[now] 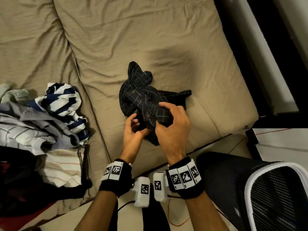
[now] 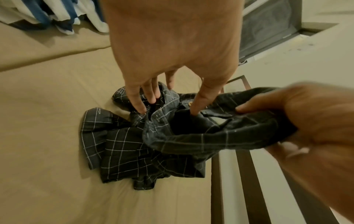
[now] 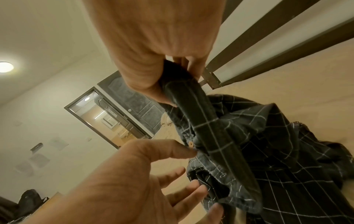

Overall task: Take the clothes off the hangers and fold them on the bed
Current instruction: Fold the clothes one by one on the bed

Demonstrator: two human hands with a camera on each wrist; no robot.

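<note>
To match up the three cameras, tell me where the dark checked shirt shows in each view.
Head: dark checked shirt at centre, on the bed.
Left wrist: shirt at centre.
Right wrist: shirt fills the right half.
Shared landmark: its tan button.

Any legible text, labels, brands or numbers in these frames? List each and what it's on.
No readable words in any view.
Black-and-white square code markers on the left wristband and right wristband: patterns, not text.
Tiny print beside those markers: too small to read.
On the dark checked shirt: no label or print showing.
</note>
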